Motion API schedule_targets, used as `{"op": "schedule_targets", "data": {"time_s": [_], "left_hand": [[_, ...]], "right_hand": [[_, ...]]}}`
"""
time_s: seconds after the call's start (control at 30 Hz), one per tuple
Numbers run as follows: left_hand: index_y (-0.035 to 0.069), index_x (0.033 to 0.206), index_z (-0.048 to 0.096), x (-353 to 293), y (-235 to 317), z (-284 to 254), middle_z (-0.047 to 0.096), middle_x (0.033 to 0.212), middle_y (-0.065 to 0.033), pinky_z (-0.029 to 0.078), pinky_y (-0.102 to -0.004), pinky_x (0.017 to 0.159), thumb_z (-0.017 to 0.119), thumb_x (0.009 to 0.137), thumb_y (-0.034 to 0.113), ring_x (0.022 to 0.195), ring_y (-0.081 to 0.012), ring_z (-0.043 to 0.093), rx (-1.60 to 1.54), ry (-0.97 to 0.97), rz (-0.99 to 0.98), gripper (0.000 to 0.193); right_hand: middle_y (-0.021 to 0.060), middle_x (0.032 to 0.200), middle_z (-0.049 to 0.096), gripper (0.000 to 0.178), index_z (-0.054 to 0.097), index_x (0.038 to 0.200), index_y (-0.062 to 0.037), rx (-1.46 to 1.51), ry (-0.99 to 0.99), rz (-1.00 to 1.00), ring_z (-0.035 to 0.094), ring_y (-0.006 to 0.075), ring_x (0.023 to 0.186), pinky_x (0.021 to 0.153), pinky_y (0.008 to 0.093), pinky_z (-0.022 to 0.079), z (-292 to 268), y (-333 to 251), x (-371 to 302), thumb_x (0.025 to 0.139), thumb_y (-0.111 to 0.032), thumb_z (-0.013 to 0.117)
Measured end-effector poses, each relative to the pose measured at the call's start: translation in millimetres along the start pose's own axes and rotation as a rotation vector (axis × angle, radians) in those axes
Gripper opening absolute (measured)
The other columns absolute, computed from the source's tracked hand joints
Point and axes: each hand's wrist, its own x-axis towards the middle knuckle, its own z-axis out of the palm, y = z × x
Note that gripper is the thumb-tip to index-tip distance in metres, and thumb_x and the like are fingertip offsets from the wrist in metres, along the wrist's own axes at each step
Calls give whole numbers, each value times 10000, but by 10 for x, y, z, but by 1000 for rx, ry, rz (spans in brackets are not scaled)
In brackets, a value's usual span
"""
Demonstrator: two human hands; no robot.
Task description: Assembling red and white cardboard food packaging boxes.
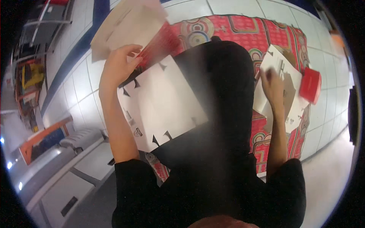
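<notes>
Head view, entry one?
— Your left hand (119,66): raised at upper left, fingers curled round the edge of a flat red-and-black printed card (157,47), gripping it. Behind that card, a pale beige sheet of cardboard (121,24) fans out toward the top edge.

Entry two?
— A large white die-cut sheet (163,102) with small black notch marks lies across your lap, just below the left hand, on your black clothing (220,98).

And your right side?
— Your right hand (272,83): blurred, resting on a stack of flat white and brown carton blanks (283,89). You cannot tell whether its fingers are pinching a blank or only pressing on it.

Anything beside that?
— A red cylindrical tub (310,85), tilted, touching the right edge of the stack.

What bears it all?
— A red patterned mat (243,28) with circles and squared scrolls, spread on a white tiled floor (80,81).

Remainder?
— Grey and white shelving (64,167) at lower left, an orange bar above it.
</notes>
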Motion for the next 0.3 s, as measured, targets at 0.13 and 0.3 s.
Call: {"op": "schedule_targets", "data": {"time_s": [0.13,0.3], "left_hand": [[-23,1135,750,-160,-200,-9,773,989,-181,555,-355,844,709,961,133,893,-263,737,-85,-39,-38,238],[-9,1155,755,-270,-264,-40,770,1023,-188,549,-312,791,703,987,162,883,-245,726,58,110,80,245]], "right_hand": [[221,764,659,484,618,915,18,-169,-111,-31,662,418,729,692,498,493,223,124,-503,983,-455,691],[225,884,725,466,641,983,-25,261,59,51,741,308,859,770,482,537,55,-678,-153,949,-479,739]]}}
